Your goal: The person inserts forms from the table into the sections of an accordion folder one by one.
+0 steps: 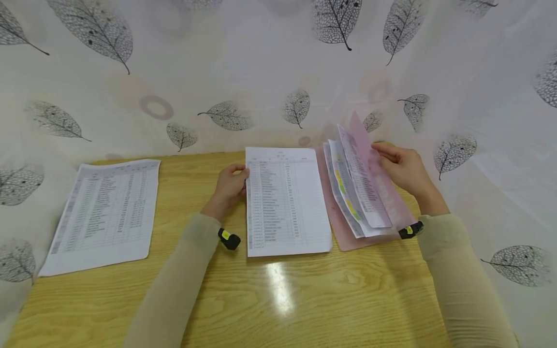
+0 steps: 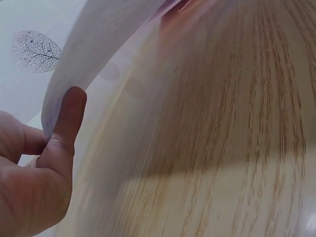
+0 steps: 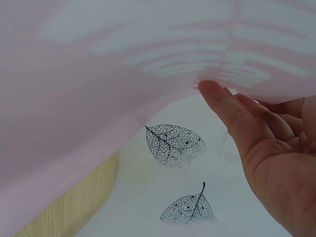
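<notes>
Head: left grip (image 1: 228,187) pinches the left edge of the printed sheet (image 1: 287,205) over the table (image 1: 330,299), beside the open pink folder (image 1: 337,224); right grip (image 1: 403,169) pinches its raised cover (image 1: 386,189). Over-tilting could spill the papers (image 1: 370,203) inside. Left wrist: sheet bows; hard pull could crease it. Right wrist: slack hold could drop the cover.

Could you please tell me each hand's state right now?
Left hand: holding a white, rectangular printed paper sheet by its edge.
Right hand: holding a translucent pink plastic folder cover.
</notes>
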A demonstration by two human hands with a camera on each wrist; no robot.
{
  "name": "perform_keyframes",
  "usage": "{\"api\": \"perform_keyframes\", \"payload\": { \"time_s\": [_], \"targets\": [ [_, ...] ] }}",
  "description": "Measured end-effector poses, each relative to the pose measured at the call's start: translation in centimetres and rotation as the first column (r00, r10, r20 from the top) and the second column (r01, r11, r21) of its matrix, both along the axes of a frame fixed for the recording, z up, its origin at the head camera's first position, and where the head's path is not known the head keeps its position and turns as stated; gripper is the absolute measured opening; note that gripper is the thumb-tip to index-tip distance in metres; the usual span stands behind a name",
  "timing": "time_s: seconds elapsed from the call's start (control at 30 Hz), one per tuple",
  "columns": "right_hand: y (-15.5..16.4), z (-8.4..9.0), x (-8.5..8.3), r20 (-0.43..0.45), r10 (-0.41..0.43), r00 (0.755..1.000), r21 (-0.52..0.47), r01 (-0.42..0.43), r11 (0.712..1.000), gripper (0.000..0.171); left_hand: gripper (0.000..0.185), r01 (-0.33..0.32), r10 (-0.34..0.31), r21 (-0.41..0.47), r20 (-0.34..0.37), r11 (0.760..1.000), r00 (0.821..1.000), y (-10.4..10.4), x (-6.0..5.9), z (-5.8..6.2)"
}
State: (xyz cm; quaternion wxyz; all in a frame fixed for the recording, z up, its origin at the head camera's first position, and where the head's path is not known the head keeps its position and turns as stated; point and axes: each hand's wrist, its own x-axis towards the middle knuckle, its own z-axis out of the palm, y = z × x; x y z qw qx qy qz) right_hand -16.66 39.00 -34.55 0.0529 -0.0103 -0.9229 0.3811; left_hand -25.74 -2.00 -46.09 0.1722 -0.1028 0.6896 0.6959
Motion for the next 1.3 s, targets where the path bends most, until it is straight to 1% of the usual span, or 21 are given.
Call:
{"api": "perform_keyframes", "payload": {
  "time_s": [0.17, 0.27, 0.4, 0.5, 0.63, 0.77, 0.9, 1.03, 1.2, 1.3],
  "targets": [
    [0.0, 0.1, 0.1, -0.007, 0.008, 1.0, -0.003, -0.008, 1.0, 0.041, 0.038, -0.008, 0.008, 0.059, 0.0, 0.998, 1.0, 0.9, -0.1, -0.2],
    [0.0, 0.1, 0.1, -0.002, 0.007, 1.0, -0.009, -0.007, 1.0, 0.042, 0.037, -0.02, 0.02, 0.074, -0.004, 0.997, 1.0, 1.6, -0.1, -0.3],
    [0.0, 0.1, 0.2, 0.003, 0.0, 1.0, -0.012, 0.0, 1.0, 0.042, 0.036, -0.018, 0.018, 0.063, -0.004, 0.998, 1.0, 2.4, -0.2, -0.3],
    [0.0, 0.0, 0.2, 0.009, 0.001, 1.0, -0.009, -0.001, 1.0, 0.043, 0.035, -0.017, 0.016, 0.059, 0.009, 0.998, 1.0, 2.8, -0.3, -0.2],
    [0.1, 0.0, 0.1, 0.015, 0.002, 1.0, -0.005, -0.001, 1.0, 0.044, 0.035, -0.037, 0.035, 0.071, 0.027, 0.997, 0.999, 3.2, -0.3, -0.1],
    [0.1, -0.1, 0.1, -0.014, 0.006, 1.0, -0.009, -0.006, 1.0, 0.041, 0.035, -0.063, 0.061, 0.065, 0.025, 0.996, 0.998, 3.7, -0.2, -0.4],
    [0.0, -0.3, 0.0, -0.036, 0.011, 0.999, -0.017, -0.012, 1.0, 0.04, 0.033, -0.074, 0.073, 0.06, 0.027, 0.995, 0.997, 4.3, -0.1, -0.9],
    [-0.1, -0.4, 0.1, -0.027, 0.008, 1.0, -0.021, -0.009, 1.0, 0.04, 0.033, -0.086, 0.084, 0.052, 0.039, 0.995, 0.996, 4.4, 0.0, -1.4],
    [-0.2, -0.2, 0.1, -0.013, -0.014, 1.0, -0.001, 0.014, 1.0, 0.041, 0.034, -0.114, 0.112, 0.024, 0.058, 0.993, 0.992, 3.9, 0.1, -1.5],
    [-0.2, -0.2, 0.0, -0.012, -0.015, 1.0, 0.005, 0.016, 1.0, 0.041, 0.036, -0.124, 0.121, 0.033, 0.063, 0.992, 0.991, 3.8, 0.0, -1.5]
  ]
}}
